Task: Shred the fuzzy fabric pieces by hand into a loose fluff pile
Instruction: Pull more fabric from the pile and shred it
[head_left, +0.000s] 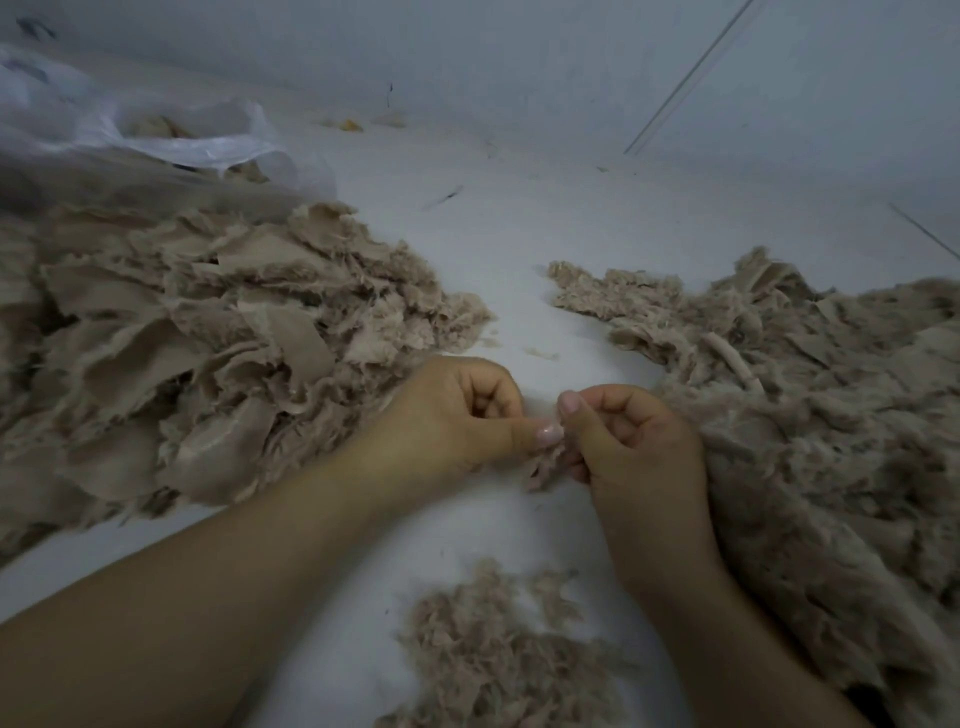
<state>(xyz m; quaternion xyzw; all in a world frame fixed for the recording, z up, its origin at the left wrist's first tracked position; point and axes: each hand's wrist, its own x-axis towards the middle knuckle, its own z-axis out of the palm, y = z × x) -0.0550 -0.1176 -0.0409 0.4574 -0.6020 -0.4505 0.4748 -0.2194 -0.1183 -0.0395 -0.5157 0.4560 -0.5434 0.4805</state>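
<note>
Head view: left hand (457, 415) and right hand (628, 441) pinching one small beige fuzzy fabric scrap (545, 465) together, thumbs touching, above white floor (519, 234). Loose beige fluff pile (498, 649) just below; torn fabric heap (208, 338) left, crumpled clear plastic bag (156, 135) behind.

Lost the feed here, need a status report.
Left hand and right hand both pinching one fuzzy scrap. Fluff pile small, below hands. Nothing blocking.

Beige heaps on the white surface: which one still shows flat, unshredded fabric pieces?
The large heap on the left, beside the plastic bag; the small heap below the hands is loose fluff.
</note>
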